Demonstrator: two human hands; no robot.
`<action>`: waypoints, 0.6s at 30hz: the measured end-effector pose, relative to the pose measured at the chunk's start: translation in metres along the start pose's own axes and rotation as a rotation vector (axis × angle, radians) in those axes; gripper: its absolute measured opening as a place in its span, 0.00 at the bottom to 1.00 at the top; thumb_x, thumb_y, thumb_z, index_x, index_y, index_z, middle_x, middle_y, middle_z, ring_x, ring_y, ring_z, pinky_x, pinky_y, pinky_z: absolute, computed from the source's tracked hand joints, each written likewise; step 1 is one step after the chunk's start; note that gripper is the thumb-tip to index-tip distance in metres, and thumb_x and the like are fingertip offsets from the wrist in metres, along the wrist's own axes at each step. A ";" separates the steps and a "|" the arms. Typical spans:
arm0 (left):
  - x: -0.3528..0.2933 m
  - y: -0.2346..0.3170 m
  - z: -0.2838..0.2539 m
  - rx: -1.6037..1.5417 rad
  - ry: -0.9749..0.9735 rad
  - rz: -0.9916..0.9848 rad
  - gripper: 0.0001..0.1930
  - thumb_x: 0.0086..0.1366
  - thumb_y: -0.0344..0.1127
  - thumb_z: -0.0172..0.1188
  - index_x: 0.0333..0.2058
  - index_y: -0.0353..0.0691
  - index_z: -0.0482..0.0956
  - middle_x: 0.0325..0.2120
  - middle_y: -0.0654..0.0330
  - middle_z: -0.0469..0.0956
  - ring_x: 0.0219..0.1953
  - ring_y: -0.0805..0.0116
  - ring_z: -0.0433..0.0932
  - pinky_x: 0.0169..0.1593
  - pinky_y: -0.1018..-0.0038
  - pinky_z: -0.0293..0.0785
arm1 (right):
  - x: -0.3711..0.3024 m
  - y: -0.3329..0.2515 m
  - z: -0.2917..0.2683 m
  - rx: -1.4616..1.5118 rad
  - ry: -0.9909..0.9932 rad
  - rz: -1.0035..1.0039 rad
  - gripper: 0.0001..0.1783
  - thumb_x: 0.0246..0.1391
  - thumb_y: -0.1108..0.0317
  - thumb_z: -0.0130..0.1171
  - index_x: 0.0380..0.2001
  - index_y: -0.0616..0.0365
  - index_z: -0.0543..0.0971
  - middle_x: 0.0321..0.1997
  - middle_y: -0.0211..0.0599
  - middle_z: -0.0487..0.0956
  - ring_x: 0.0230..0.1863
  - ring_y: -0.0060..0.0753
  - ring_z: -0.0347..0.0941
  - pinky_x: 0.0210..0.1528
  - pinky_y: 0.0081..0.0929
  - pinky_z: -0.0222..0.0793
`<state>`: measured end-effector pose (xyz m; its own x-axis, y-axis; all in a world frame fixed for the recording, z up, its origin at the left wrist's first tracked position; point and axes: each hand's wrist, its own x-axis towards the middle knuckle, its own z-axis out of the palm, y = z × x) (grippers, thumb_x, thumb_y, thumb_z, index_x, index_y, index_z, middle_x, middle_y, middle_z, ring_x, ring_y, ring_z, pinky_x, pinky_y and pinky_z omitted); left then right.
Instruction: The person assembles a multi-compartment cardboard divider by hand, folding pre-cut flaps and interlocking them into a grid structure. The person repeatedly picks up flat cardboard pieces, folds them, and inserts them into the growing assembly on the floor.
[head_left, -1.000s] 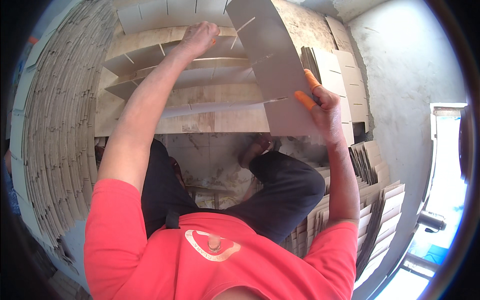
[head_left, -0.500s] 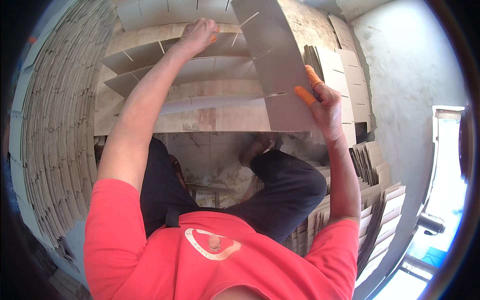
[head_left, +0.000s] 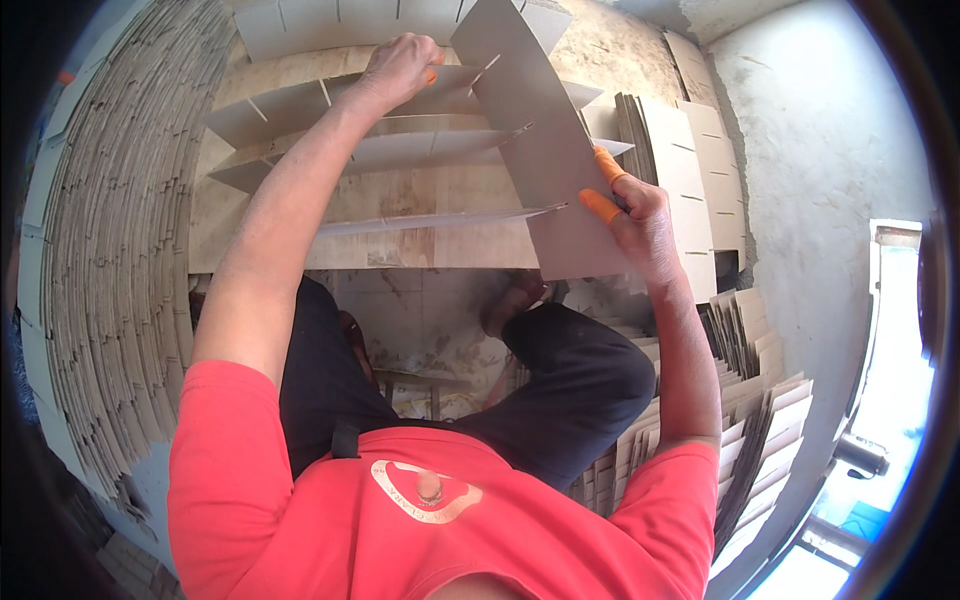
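Observation:
My right hand point(head_left: 642, 222), with orange covers on its fingers, grips the edge of a wide grey slotted cardboard divider point(head_left: 548, 160). This divider is tilted and lies crosswise over several long cardboard strips. Its slots meet the far strip point(head_left: 285, 112), the middle strip point(head_left: 400, 150) and the near strip point(head_left: 420, 224), which stand on edge. Closed at the far strip's upper edge, my left hand point(head_left: 402, 72) pinches that strip; an orange finger cover shows there too. The fingertips of the left hand are partly hidden.
The strips stand on a wooden board point(head_left: 460, 245) above my knees. A tall stack of cardboard pieces point(head_left: 120, 260) fills the left side. More slotted dividers point(head_left: 672, 165) lean at the right, near a plastered wall point(head_left: 810, 130). Bundles of cardboard point(head_left: 760, 460) stand beside my right leg.
My right hand has brought the crosswise divider slightly left and toward me. Ends of the long strips now show past its right side. My left hand has stayed nearly in place.

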<state>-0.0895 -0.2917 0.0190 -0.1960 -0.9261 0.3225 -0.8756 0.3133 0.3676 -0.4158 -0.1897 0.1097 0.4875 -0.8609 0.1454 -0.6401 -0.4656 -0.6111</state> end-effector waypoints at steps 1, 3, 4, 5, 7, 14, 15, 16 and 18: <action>0.000 0.001 -0.001 -0.005 -0.003 0.009 0.06 0.47 0.27 0.62 0.25 0.32 0.76 0.24 0.42 0.74 0.31 0.41 0.74 0.35 0.56 0.71 | 0.002 0.001 0.003 0.010 0.011 -0.031 0.13 0.47 0.77 0.62 0.35 0.73 0.75 0.47 0.56 0.76 0.43 0.45 0.78 0.43 0.28 0.71; 0.001 0.001 -0.003 -0.069 0.020 0.007 0.07 0.47 0.27 0.62 0.24 0.32 0.74 0.22 0.42 0.73 0.29 0.41 0.72 0.34 0.57 0.70 | 0.007 0.003 0.008 -0.037 -0.021 -0.060 0.10 0.46 0.78 0.61 0.32 0.73 0.75 0.42 0.58 0.76 0.40 0.51 0.76 0.41 0.31 0.71; 0.001 0.002 -0.002 -0.102 0.031 0.008 0.07 0.47 0.26 0.62 0.23 0.32 0.73 0.22 0.42 0.73 0.29 0.41 0.72 0.33 0.57 0.70 | 0.010 0.005 0.010 -0.093 -0.063 -0.058 0.09 0.45 0.78 0.61 0.30 0.72 0.74 0.40 0.59 0.76 0.39 0.55 0.75 0.40 0.33 0.70; 0.001 0.001 -0.001 -0.095 0.054 0.021 0.08 0.47 0.26 0.62 0.23 0.32 0.71 0.21 0.42 0.71 0.28 0.41 0.71 0.32 0.56 0.69 | 0.014 0.006 0.012 -0.149 -0.105 -0.055 0.08 0.44 0.78 0.61 0.29 0.72 0.74 0.37 0.60 0.76 0.38 0.58 0.74 0.39 0.34 0.70; 0.003 -0.001 0.001 -0.079 0.104 0.044 0.10 0.47 0.26 0.62 0.21 0.32 0.68 0.19 0.43 0.69 0.27 0.41 0.69 0.31 0.56 0.67 | 0.024 -0.002 0.011 -0.155 -0.146 0.015 0.08 0.44 0.78 0.61 0.27 0.71 0.73 0.33 0.60 0.75 0.36 0.61 0.71 0.37 0.37 0.69; 0.006 -0.002 -0.002 -0.061 0.022 0.053 0.15 0.45 0.27 0.63 0.19 0.32 0.62 0.16 0.44 0.65 0.25 0.41 0.64 0.29 0.55 0.62 | 0.027 0.001 0.016 -0.044 -0.165 -0.054 0.11 0.49 0.77 0.60 0.36 0.72 0.75 0.28 0.55 0.73 0.28 0.23 0.67 0.36 0.24 0.68; 0.006 -0.002 -0.002 -0.061 0.018 0.046 0.15 0.45 0.27 0.63 0.19 0.32 0.61 0.16 0.44 0.65 0.25 0.42 0.64 0.29 0.55 0.62 | 0.028 0.000 0.017 -0.095 -0.187 -0.012 0.12 0.49 0.77 0.61 0.38 0.71 0.75 0.29 0.53 0.74 0.29 0.22 0.69 0.36 0.23 0.68; 0.007 -0.002 -0.002 -0.062 0.013 0.038 0.15 0.45 0.27 0.63 0.18 0.32 0.61 0.16 0.44 0.65 0.24 0.42 0.64 0.29 0.56 0.62 | 0.028 0.000 0.017 -0.145 -0.208 0.029 0.14 0.49 0.76 0.61 0.41 0.71 0.76 0.30 0.51 0.76 0.29 0.22 0.70 0.37 0.22 0.69; 0.007 -0.001 -0.003 -0.042 0.014 0.043 0.15 0.45 0.27 0.63 0.18 0.32 0.61 0.16 0.44 0.65 0.24 0.42 0.64 0.29 0.56 0.63 | 0.025 0.004 0.022 -0.138 -0.117 0.008 0.16 0.48 0.75 0.62 0.42 0.67 0.76 0.29 0.51 0.77 0.31 0.32 0.73 0.37 0.25 0.69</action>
<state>-0.0887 -0.2978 0.0234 -0.2265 -0.9087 0.3507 -0.8470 0.3615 0.3897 -0.3928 -0.2088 0.0943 0.5426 -0.8388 0.0449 -0.7156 -0.4895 -0.4982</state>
